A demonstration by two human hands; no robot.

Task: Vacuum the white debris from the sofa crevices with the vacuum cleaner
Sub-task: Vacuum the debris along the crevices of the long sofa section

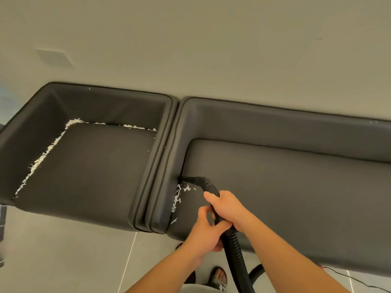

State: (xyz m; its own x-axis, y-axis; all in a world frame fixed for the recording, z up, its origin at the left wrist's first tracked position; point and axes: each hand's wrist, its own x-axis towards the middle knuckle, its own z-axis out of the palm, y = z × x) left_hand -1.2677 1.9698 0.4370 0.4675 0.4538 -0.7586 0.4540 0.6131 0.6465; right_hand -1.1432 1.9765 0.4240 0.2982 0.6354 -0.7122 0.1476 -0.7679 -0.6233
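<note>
A dark grey sofa (296,187) stands against the wall, with a matching armchair (91,166) to its left. White debris (178,196) lies in the sofa's left crevice and on the seat beside it. More white debris (44,157) lines the armchair's left and back crevices. The black vacuum nozzle (190,180) points into the sofa's left crevice, just above the debris. My right hand (229,210) grips the nozzle's curved handle. My left hand (208,229) holds the tube just below it, where the ribbed black hose (234,256) begins.
Grey tiled floor (84,250) runs in front of the furniture. My sandalled foot (219,278) shows at the bottom. A thin black cable (349,277) trails over the floor at the lower right. A plain wall (211,49) fills the upper half.
</note>
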